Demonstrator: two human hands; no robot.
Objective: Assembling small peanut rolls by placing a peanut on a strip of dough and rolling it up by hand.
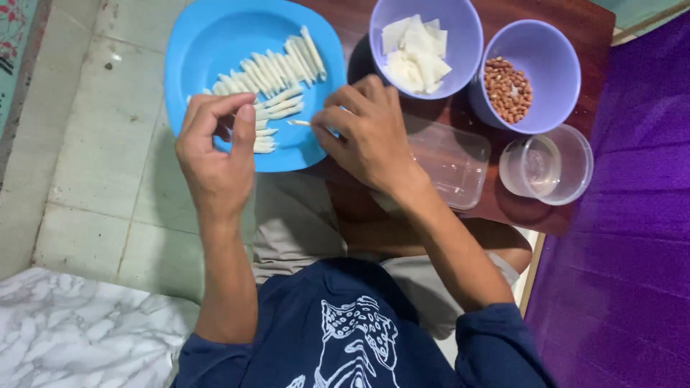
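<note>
A blue plate (215, 43) holds several thin white rolled sticks (273, 68) laid in rows. My right hand (370, 136) rests at the plate's near right edge and pinches a small white roll (298, 123) at its fingertips, just above the plate. Over the plate's near left edge, my left hand (215, 154) is raised with thumb and forefinger pinched together; nothing shows between them. A purple bowl (460, 57) of flat white wrapper squares (415, 54) stands just beyond my right hand.
A second purple bowl (553, 50) holds peanuts (507, 90). A clear rectangular tub (453, 162) and a clear round cup (550, 165) sit on the dark wooden table (496, 205). Purple cloth (625, 237) lies right, tiled floor (93, 158) left.
</note>
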